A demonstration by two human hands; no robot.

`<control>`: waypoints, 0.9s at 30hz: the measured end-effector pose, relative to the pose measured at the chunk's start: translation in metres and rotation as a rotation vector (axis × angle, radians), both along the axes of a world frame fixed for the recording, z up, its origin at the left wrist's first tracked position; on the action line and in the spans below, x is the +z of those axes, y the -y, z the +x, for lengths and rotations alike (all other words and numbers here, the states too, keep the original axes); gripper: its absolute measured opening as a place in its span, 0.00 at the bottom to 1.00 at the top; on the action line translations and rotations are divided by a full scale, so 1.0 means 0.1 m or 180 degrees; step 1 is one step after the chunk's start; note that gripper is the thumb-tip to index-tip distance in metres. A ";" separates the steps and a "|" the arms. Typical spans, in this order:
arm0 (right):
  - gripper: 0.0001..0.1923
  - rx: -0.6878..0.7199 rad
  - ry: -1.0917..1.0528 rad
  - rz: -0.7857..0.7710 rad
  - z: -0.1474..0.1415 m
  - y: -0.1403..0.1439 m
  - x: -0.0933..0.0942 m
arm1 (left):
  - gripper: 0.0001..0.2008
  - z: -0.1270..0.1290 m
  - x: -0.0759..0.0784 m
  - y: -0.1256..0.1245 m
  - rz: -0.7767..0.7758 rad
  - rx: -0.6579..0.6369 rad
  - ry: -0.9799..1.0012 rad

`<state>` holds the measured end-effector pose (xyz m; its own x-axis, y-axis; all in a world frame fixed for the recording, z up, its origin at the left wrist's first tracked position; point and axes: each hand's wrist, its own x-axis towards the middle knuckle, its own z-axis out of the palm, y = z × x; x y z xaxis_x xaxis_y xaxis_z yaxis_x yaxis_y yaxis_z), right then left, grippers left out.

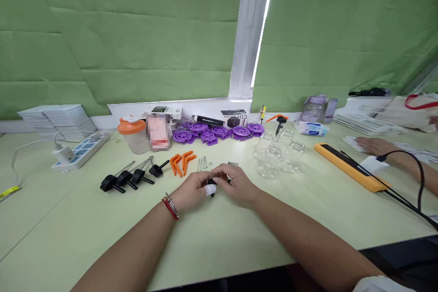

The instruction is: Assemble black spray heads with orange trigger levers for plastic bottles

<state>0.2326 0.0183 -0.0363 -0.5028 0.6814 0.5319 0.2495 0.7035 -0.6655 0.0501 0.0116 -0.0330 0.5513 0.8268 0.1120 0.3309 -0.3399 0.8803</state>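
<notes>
**Hands pinch a small black part in the middle of the table**

Our left hand (191, 190), the one with a red band at the wrist and a white wrap on one fingertip, is curled shut around a small black part (212, 183). Our right hand (236, 185) meets it from the other side, and its fingers pinch the same piece. The part sits between both hands, just above the table (85, 219), near the middle.

We think this part is hard plastic. It looks light and stiff, not soft. It is tiny, so it could slip out or roll away. We judge it is best to hold it by its thicker body with the fingertips, not by any thin end. Most of it is hidden by our fingers, so we cannot tell its full shape.

Going from left to right, we see a power strip (80, 153) with a plug in it. Next come four black handles (132, 177) in a row, then orange bent pieces (182, 162). Just past our hands lie thin metal pins (202, 163) and a little spring (233, 164). These look easy to lose. Behind them is a pile of purple wheels (219, 132). To the right stand clear jars (278, 155), which could break if bumped. Farther right lies a long orange tool (349, 166). Another person's hand (376, 146) rests flat near it.
</notes>
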 end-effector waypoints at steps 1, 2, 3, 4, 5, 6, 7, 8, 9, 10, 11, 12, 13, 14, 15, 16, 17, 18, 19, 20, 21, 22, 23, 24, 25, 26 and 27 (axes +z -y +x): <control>0.09 0.0051 0.0035 0.0098 0.01 0.00 0.00 | 0.10 0.00 0.00 0.00 -0.0015 0.0038 -0.0023; 0.10 0.0099 0.0088 0.0185 0.01 0.00 -0.01 | 0.10 -0.01 0.00 0.00 -0.0031 0.0078 -0.0052; 0.11 0.0131 0.0155 0.0251 0.02 -0.01 -0.01 | 0.09 -0.02 0.00 -0.01 -0.0050 0.0117 -0.0088; 0.12 0.0154 0.0251 0.0292 0.03 0.00 -0.02 | 0.09 -0.03 0.01 -0.01 -0.0076 0.0151 -0.0127; 0.14 0.0160 0.0367 0.0317 0.03 0.00 -0.02 | 0.10 -0.04 0.01 -0.02 -0.0108 0.0188 -0.0158; 0.16 0.0154 0.0504 0.0339 0.04 0.00 -0.03 | 0.10 -0.05 0.02 -0.03 -0.0153 0.0219 -0.0182; 0.19 0.0145 0.0654 0.0371 0.04 0.00 -0.03 | 0.10 -0.07 0.02 -0.04 -0.0202 0.0254 -0.0204; 0.23 0.0128 0.0814 0.0410 0.04 0.00 -0.04 | 0.10 -0.08 0.02 -0.05 -0.0245 0.0295 -0.0227; 0.28 0.0091 0.0970 0.0451 0.03 0.00 -0.05 | 0.10 -0.10 0.02 -0.06 -0.0268 0.0336 -0.0247; 0.33 0.0039 0.1119 0.0489 0.02 0.00 -0.07 | 0.09 -0.11 0.01 -0.07 -0.0263 0.0368 -0.0273; 0.36 -0.0029 0.1248 0.0519 0.00 0.00 -0.09 | 0.09 -0.13 0.00 -0.09 -0.0222 0.0400 -0.0309; 0.38 -0.0098 0.1360 0.0541 -0.02 0.00 -0.11 | 0.08 -0.14 -0.01 -0.10 -0.0145 0.0429 -0.0362; 0.39 -0.0165 0.1448 0.0559 -0.05 0.00 -0.13 | 0.07 -0.16 -0.02 -0.12 -0.0029 0.0459 -0.0433; 0.38 -0.0220 0.1516 0.0572 -0.07 -0.01 -0.15 | 0.07 -0.17 -0.03 -0.13 0.0118 0.0486 -0.0526; 0.37 -0.0254 0.1570 0.0582 -0.09 -0.01 -0.17 | 0.07 -0.19 -0.03 -0.15 0.0281 0.0510 -0.0643; 0.37 -0.0269 0.1614 0.0585 -0.11 0.00 -0.18 | 0.06 -0.20 -0.03 -0.16 0.0436 0.0533 -0.0773; 0.36 -0.0269 0.1651 0.0583 -0.13 0.00 -0.19 | 0.06 -0.21 -0.03 -0.17 0.0563 0.0548 -0.0901; 0.35 -0.0256 0.1686 0.0580 -0.14 0.01 -0.20 | 0.07 -0.22 -0.03 -0.18 0.0650 0.0544 -0.1020; 0.35 -0.0243 0.1720 0.0577 -0.15 0.01 -0.21 | 0.07 -0.23 -0.02 -0.18 0.0691 0.0533 -0.1124; 0.35 -0.0240 0.1747 0.0577 -0.16 0.02 -0.21 | 0.08 -0.23 -0.02 -0.19 0.0697 0.0522 -0.1213; 0.35 -0.0254 0.1761 0.0588 -0.17 0.03 -0.22 | 0.08 -0.24 -0.01 -0.19 0.0689 0.0523 -0.1291; 0.35 -0.0272 0.1765 0.0620 -0.17 0.04 -0.22 | 0.09 -0.25 -0.01 -0.19 0.0678 0.0533 -0.1361; 0.34 -0.0282 0.1765 0.0677 -0.18 0.05 -0.22 | 0.09 -0.26 -0.01 -0.19 0.0663 0.0554 -0.1427; 0.32 -0.0267 0.1770 0.0758 -0.18 0.06 -0.22 | 0.10 -0.28 -0.01 -0.20 0.0643 0.0589 -0.1489; 0.29 -0.0223 0.1788 0.0860 -0.18 0.07 -0.21 | 0.11 -0.29 -0.01 -0.20 0.0617 0.0626 -0.1538; 0.25 -0.0147 0.1825 0.0978 -0.18 0.08 -0.21 | 0.11 -0.30 -0.01 -0.20 0.0582 0.0658 -0.1574; 0.21 -0.0045 0.1881 0.1105 -0.19 0.09 -0.20 | 0.11 -0.30 -0.02 -0.20 0.0534 0.0675 -0.1598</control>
<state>0.2140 0.0094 -0.0567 -0.7681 0.5297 0.3598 0.5122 0.8455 -0.1513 0.0199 0.0314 -0.0346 0.3946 0.9187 0.0185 0.7711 -0.3420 0.5371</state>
